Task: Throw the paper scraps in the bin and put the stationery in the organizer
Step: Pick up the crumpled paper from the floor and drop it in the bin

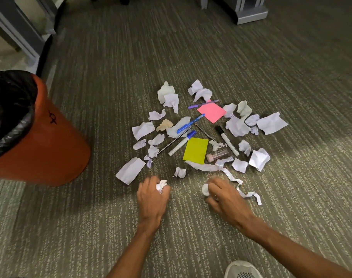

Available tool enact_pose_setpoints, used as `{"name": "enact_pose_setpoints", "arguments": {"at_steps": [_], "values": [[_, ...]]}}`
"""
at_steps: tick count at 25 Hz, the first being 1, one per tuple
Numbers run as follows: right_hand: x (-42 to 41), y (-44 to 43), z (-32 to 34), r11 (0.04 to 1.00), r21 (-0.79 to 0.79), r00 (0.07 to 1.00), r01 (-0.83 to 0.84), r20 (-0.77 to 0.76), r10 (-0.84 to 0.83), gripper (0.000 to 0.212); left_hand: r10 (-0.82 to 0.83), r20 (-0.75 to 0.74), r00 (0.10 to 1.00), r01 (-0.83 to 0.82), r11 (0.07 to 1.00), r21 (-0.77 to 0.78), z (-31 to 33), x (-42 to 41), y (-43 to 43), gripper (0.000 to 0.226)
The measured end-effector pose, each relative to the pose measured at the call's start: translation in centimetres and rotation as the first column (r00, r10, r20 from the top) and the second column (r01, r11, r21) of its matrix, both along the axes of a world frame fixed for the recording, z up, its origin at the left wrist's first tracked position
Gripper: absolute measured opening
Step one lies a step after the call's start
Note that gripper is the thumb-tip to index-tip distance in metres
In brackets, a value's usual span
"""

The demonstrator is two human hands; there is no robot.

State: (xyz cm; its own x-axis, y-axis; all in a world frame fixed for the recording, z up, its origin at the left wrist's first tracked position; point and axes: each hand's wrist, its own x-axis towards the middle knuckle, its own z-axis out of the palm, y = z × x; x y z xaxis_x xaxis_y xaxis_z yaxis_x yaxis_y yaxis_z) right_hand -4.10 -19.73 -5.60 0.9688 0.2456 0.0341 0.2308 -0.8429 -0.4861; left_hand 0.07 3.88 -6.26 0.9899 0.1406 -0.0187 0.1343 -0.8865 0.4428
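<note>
Several crumpled white paper scraps [237, 126] lie scattered on the carpet around pens and sticky notes. My left hand [152, 197] is closed on a crumpled paper ball [161, 185] at the pile's near edge. My right hand [224, 195] grips another white paper ball [205, 190], beside a long paper strip [231, 177]. Among the scraps lie a blue pen [190, 123], a purple pen [203, 104], a blue-capped marker [182, 143], a black-capped marker [227, 140], a yellow-green sticky pad [195, 150] and a pink sticky pad [211, 112]. An orange bin [44, 141] with a black liner stands at the left.
A small clear tube with a pink cap [216, 155] lies by the yellow pad. Grey furniture legs [20, 31] stand at the far left and a metal base [249, 13] at the far right. A white shoe [242, 269] shows at the bottom edge. No organizer is in view.
</note>
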Motion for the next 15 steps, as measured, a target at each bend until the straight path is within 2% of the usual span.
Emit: {"name": "enact_pose_setpoints", "arguments": {"at_steps": [3, 7, 9, 12, 14, 15], "values": [[-0.4, -0.2, 0.2, 0.978, 0.146, 0.989, 0.148, -0.022, -0.147, 0.023, 0.098, 0.078, 0.992, -0.083, 0.981, -0.177, 0.9, 0.3, -0.5, 0.023], [1.2, -0.1, 1.1, 0.952, 0.112, 0.957, 0.284, 0.025, -0.288, 0.02, 0.033, 0.128, 0.991, -0.006, 0.979, -0.206, 1.8, 1.6, -2.1, 0.015], [2.5, 0.1, 1.6, 0.943, 0.05, 0.943, 0.329, 0.027, -0.331, 0.022, 0.02, 0.086, 0.996, -0.003, 0.981, -0.193, 2.2, 2.2, -3.0, 0.013], [4.2, 0.9, 1.6, 0.937, -0.163, 0.951, 0.31, 0.066, -0.303, 0.04, 0.0, -0.032, 1.0, -0.005, 0.99, -0.139, 2.4, 3.1, -3.7, 0.035], [5.2, 1.5, 1.3, 0.922, -0.253, 0.956, 0.292, 0.075, -0.283, 0.045, -0.031, -0.131, 0.991, 0.02, 0.996, -0.087, 2.1, 3.3, -4.1, 0.052], [5.5, 1.9, 1.0, 0.917, -0.277, 0.957, 0.288, 0.065, -0.281, 0.045, -0.055, -0.15, 0.987, 0.047, 0.998, -0.052, 1.8, 3.3, -4.3, 0.054]]}}
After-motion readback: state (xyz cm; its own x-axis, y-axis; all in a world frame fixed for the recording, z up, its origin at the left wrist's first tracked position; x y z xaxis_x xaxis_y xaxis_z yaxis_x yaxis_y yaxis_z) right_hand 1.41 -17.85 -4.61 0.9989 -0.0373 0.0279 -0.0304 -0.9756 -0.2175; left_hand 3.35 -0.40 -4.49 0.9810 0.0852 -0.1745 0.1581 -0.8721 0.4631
